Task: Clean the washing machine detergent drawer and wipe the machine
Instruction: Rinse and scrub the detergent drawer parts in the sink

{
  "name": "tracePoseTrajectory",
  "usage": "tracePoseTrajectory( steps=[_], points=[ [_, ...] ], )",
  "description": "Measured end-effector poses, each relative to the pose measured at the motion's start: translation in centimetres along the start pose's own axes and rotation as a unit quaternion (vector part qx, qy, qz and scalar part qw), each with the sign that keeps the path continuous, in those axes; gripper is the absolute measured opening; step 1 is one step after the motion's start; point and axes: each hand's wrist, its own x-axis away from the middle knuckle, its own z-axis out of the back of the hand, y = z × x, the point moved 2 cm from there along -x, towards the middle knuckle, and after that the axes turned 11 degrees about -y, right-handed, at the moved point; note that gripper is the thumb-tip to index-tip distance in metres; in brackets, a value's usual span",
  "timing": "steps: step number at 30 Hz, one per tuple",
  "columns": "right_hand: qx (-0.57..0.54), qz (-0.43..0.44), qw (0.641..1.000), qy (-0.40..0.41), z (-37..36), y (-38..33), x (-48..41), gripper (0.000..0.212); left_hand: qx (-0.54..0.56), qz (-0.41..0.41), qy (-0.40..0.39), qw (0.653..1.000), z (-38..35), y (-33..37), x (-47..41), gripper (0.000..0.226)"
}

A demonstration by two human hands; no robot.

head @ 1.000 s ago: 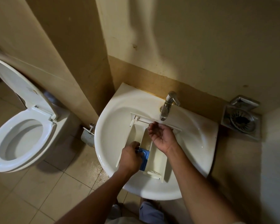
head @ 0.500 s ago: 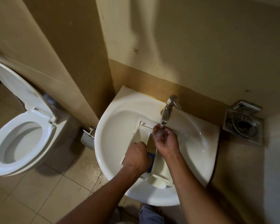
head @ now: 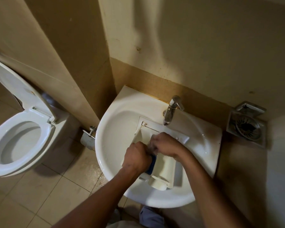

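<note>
Sink (head: 109,145) holds one detergent drawer (head: 164,168) with one blue insert (head: 152,163), below one tap (head: 171,111). Grip of left hand (head: 136,159) curls round the drawer's left wall. Grip of right hand (head: 167,145), over the drawer, is blurred: cannot tell.

The white plastic detergent drawer (head: 164,167) lies lengthwise in the round white ceramic sink (head: 109,137), its wide front panel under the chrome tap (head: 169,112). A blue insert (head: 152,165) sits in its middle compartment, partly hidden.
</note>
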Motion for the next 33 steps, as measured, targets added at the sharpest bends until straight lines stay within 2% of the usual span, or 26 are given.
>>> tracePoseTrajectory(
  steps=[1, 2, 3, 5, 7, 9, 11, 13, 15, 16, 17, 18, 19, 20, 21, 22, 23, 24, 25, 26, 28, 30, 33],
  points=[
    [0.103, -0.002, 0.994, 0.026, 0.1, -0.2, 0.4, 0.015, 0.003, 0.000, 0.000, 1.000, 0.0, -0.1, 0.0, 0.016],
    [0.117, 0.002, 0.990, 0.075, 0.4, -0.2, 0.5, 0.020, 0.008, 0.002, 0.001, 1.000, 0.0, -0.2, 0.0, 0.017],
    [0.050, 0.006, 0.990, 0.131, 0.9, 0.0, 0.3, 0.024, 0.013, 0.003, 0.003, 1.000, 0.0, -0.3, 0.0, 0.018],
    [-0.197, 0.009, 0.962, 0.189, 1.8, 0.9, -0.7, 0.023, 0.017, 0.004, 0.003, 1.000, 0.0, -0.4, 0.0, 0.022],
    [-0.433, 0.024, 0.890, 0.142, 1.7, 1.4, -1.6, 0.015, 0.014, 0.005, 0.005, 1.000, 0.0, -0.3, 0.1, 0.024],
    [-0.616, 0.058, 0.782, 0.073, 0.9, 1.5, -2.1, 0.018, 0.019, 0.005, 0.007, 1.000, 0.0, -0.4, 0.0, 0.025],
    [-0.711, 0.088, 0.696, 0.048, 0.2, 1.8, -2.9, 0.016, 0.021, 0.006, 0.007, 1.000, 0.0, -0.4, 0.0, 0.026],
    [-0.745, 0.112, 0.657, 0.042, -0.2, 2.1, -3.6, 0.010, 0.019, 0.004, 0.011, 1.000, -0.1, -0.4, 0.0, 0.027],
    [-0.751, 0.123, 0.648, 0.026, -0.4, 2.2, -3.7, 0.010, 0.017, 0.004, 0.013, 1.000, 0.0, -0.5, 0.1, 0.029],
    [-0.730, 0.127, 0.671, 0.019, -0.5, 2.4, -3.5, 0.011, 0.018, 0.006, 0.012, 1.000, 0.0, -0.5, 0.1, 0.028],
    [-0.667, 0.126, 0.734, 0.013, -0.4, 2.4, -2.8, 0.014, 0.019, 0.007, 0.012, 1.000, 0.0, -0.5, 0.1, 0.027],
    [-0.546, 0.116, 0.830, 0.003, -0.5, 2.4, -2.1, 0.016, 0.021, 0.009, 0.011, 1.000, 0.0, -0.6, 0.0, 0.025],
    [-0.375, 0.093, 0.922, -0.011, -0.8, 2.3, -1.2, 0.017, 0.022, 0.008, 0.008, 1.000, 0.0, -0.7, 0.0, 0.021],
    [-0.194, 0.068, 0.979, -0.016, -1.0, 2.3, -0.5, 0.017, 0.022, 0.006, 0.005, 1.000, 0.0, -0.8, 0.0, 0.018],
    [-0.047, 0.046, 0.998, 0.004, -0.9, 2.4, -0.2, 0.016, 0.021, 0.004, 0.004, 1.000, 0.0, -0.9, 0.1, 0.017],
    [0.030, 0.028, 0.998, 0.053, -0.5, 2.5, 0.1, 0.016, 0.019, 0.004, 0.003, 1.000, -0.1, -1.0, 0.1, 0.017],
    [0.037, 0.020, 0.992, 0.118, -0.1, 2.3, 0.2, 0.018, 0.018, 0.005, 0.004, 1.000, -0.2, -1.2, 0.2, 0.020],
    [-0.022, 0.017, 0.983, 0.182, 0.6, 2.4, 0.2, 0.021, 0.018, 0.007, 0.004, 1.000, -0.3, -1.4, 0.2, 0.024],
    [-0.137, 0.016, 0.967, 0.215, 1.2, 2.6, -0.1, 0.022, 0.019, 0.007, 0.004, 1.000, -0.4, -1.5, 0.3, 0.027],
    [-0.285, 0.018, 0.937, 0.202, 1.4, 2.8, -0.5, 0.021, 0.017, 0.006, 0.004, 1.000, -0.4, -1.5, 0.4, 0.028],
    [-0.533, 0.055, 0.836, 0.114, 0.8, 2.7, -1.3, 0.020, 0.014, -0.002, 0.014, 1.000, -0.5, -1.4, 0.6, 0.026],
    [-0.644, 0.084, 0.756, 0.079, 0.3, 2.5, -1.8, 0.024, 0.003, -0.010, 0.033, 0.999, -0.4, -1.0, 0.6, 0.024],
    [-0.716, 0.090, 0.689, 0.062, 0.2, 2.2, -2.9, 0.020, -0.020, -0.016, 0.048, 0.999, -0.1, -0.3, 0.5, 0.021]
  ],
)
